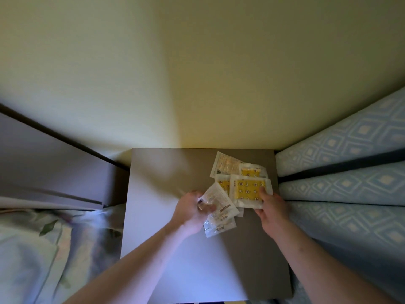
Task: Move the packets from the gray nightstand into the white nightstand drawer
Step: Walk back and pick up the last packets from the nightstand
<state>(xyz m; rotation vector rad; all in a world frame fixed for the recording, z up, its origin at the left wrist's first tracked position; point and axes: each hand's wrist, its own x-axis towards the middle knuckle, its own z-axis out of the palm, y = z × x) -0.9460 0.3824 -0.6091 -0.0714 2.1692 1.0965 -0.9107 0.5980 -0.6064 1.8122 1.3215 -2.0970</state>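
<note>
Gray nightstand (157, 216) — each hand (188, 212) (272, 207) grips packets (249, 189).

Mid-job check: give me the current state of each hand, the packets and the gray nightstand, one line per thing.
left hand: grips a whitish packet, lifting its edge.
right hand: pinches the large yellow-patterned packet at its near corner.
other packets: lying overlapped in a loose pile, not yet moved.
gray nightstand: top surface carries the whole pile at its far right part.
white nightstand drawer: not visible in this view.
</note>
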